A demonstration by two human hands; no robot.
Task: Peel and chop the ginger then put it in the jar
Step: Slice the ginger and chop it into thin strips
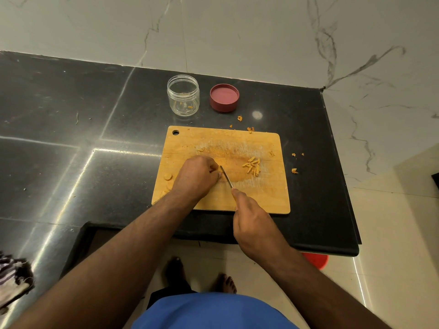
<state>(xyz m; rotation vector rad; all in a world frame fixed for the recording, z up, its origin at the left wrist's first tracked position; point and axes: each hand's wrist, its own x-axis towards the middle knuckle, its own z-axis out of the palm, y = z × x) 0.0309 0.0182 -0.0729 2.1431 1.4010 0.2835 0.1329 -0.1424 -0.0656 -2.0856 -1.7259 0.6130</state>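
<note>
Two hands are working over the wooden cutting board (pixel 221 198), which is lying on the black stone counter (pixel 71 138). The left hand (pixel 197 176) is resting knuckles-up on the board, fingers curled and bunched together, pinning a small ginger piece (pixel 219 174) against the wood; most of that piece is hidden beneath the fingertips. The right hand (pixel 251 219) is gripping the knife (pixel 226 176), fingers wrapped round the handle and the forefinger stretching along the spine. The blade is angling up and to the left, its tip sitting right at the left fingertips, touching the ginger.

A small heap of chopped ginger sticks (pixel 252 166) is lying on the board to the right of the blade, apart from it. A round ginger slice (pixel 168 176) is sitting at the board's left edge, just beside the left wrist. Scattered ginger scraps (pixel 294 171) are lying on the counter off the board's right and far sides.

The clear jar (pixel 183 96) is standing upright and uncapped beyond the board, holding only a few orange flecks. Its red lid (pixel 224 98) is lying just to the right, inner side up.
</note>
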